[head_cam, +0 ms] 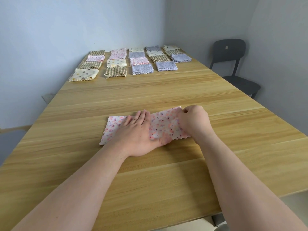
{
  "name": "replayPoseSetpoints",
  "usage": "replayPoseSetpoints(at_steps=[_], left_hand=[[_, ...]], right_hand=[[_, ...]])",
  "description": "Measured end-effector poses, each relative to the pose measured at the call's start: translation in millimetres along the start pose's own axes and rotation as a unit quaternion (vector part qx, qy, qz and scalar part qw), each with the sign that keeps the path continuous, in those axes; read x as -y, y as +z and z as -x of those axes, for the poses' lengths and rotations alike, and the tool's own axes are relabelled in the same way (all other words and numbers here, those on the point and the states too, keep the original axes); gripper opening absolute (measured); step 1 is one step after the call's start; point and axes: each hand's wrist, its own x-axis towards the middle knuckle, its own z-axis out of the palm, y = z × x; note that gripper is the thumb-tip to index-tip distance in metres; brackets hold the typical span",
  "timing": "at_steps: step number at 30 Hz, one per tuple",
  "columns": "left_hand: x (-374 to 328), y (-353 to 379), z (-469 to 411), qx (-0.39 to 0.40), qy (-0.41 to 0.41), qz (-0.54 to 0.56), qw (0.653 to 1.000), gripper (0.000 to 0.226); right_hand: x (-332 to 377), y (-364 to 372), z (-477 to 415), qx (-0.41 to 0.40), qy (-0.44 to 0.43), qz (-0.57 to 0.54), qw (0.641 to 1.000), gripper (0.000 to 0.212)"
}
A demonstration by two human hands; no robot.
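A white cloth with pink and purple dots (113,126) lies on the wooden table (150,90), folded into a long strip. My left hand (138,132) presses flat on its middle with straight fingers. My right hand (193,120) pinches the cloth's right end and lifts it a little off the table, the fabric curving up from under my left hand.
Several folded cloths (130,61) in checked, dotted and flowered patterns lie in rows at the table's far end. A dark grey chair (233,64) stands by the right wall. A wall socket (47,97) sits low on the left wall.
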Motion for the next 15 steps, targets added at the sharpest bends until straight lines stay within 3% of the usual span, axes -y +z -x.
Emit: replayPoseSetpoints(at_steps=[7,15], left_hand=[[-13.7,2.4,-3.8,-0.003,-0.005,0.013,1.0,0.138],[-16.8,7.1,-7.6,-0.027,-0.014,0.005,1.0,0.134]], right_hand=[[11.1,2.1,-2.7,-0.078,-0.04,0.055,0.995,0.038],[25.3,7.6,0.4,-0.099,-0.14,-0.097,0.98,0.032]])
